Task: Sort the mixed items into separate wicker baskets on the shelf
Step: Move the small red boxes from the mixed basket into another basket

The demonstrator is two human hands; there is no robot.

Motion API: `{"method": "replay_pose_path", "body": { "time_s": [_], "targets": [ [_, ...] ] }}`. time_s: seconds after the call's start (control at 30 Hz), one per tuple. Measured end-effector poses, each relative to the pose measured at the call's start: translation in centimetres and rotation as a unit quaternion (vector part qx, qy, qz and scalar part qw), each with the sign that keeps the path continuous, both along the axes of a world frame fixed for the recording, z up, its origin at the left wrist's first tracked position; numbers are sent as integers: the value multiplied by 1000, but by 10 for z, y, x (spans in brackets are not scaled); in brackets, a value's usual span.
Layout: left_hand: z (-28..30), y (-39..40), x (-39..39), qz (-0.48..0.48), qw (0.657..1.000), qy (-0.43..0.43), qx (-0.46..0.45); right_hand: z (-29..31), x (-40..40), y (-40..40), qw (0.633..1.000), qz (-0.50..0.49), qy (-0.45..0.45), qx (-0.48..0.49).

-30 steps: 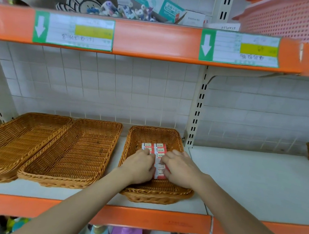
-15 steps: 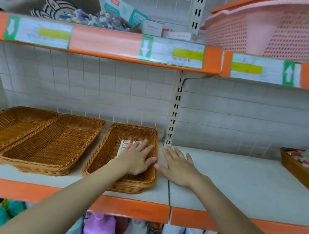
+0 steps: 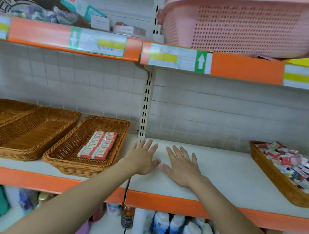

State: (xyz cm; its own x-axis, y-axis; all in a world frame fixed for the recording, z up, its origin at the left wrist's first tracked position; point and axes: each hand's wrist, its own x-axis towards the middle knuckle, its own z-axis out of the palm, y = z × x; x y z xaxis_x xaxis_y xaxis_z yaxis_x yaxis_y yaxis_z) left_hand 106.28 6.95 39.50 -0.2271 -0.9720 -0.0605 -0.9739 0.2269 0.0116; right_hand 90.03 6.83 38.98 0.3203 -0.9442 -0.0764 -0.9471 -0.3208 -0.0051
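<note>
Three wicker baskets stand side by side on the left of the white shelf. The right one (image 3: 66, 151) holds two neat rows of small red and white boxes (image 3: 100, 144); the middle basket (image 3: 33, 132) and the left basket (image 3: 0, 108) hold nothing. At the far right another wicker basket (image 3: 269, 172) is heaped with mixed small packets (image 3: 297, 166). My left hand (image 3: 142, 158) and my right hand (image 3: 182, 165) are over the bare shelf between them, palms down, fingers spread, holding nothing.
A slotted upright post (image 3: 145, 104) rises behind my left hand. The upper orange shelf (image 3: 246, 66) carries a pink plastic basket (image 3: 245, 25) and, to the left, loose boxes (image 3: 81, 6). Bottles (image 3: 174, 229) stand on the shelf below.
Both hands have left the boxes in the right-hand basket and moved right onto the bare shelf, fingers now spread. The view has swung right, bringing the heaped basket into sight.
</note>
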Motion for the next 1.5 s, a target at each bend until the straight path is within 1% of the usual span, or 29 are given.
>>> {"method": "replay_pose_path", "body": {
  "time_s": [0.3, 0.53, 0.73, 0.93, 1.07, 1.17, 1.37, 1.5],
  "targets": [
    [1, -34, -66, -74, 997, -6, -15, 3, -61, -3, 997, -77, -15, -7],
    [-7, -43, -133, -129, 991, 27, -13, -6, -123, -1, 991, -130, -18, -11],
    [0, -57, -196, -147, 988, 22, -27, -2, -191, -3, 989, -143, 8, -30],
    [6, -55, -278, -171, 984, 39, -32, 7, -268, 1, 987, -155, 9, -44],
    [1, -48, -324, -195, 977, 69, -45, 4, -311, 6, 987, -157, 18, -42],
    [-3, -47, -351, -216, 971, 87, -46, 1, -336, 9, 984, -173, 11, -39],
    [4, -50, -391, -264, 960, 82, -39, 3, -371, 12, 975, -218, -5, -30],
    [8, -56, -411, -299, 951, 67, -36, 7, -392, 16, 970, -240, -1, -49]
  ]
}}
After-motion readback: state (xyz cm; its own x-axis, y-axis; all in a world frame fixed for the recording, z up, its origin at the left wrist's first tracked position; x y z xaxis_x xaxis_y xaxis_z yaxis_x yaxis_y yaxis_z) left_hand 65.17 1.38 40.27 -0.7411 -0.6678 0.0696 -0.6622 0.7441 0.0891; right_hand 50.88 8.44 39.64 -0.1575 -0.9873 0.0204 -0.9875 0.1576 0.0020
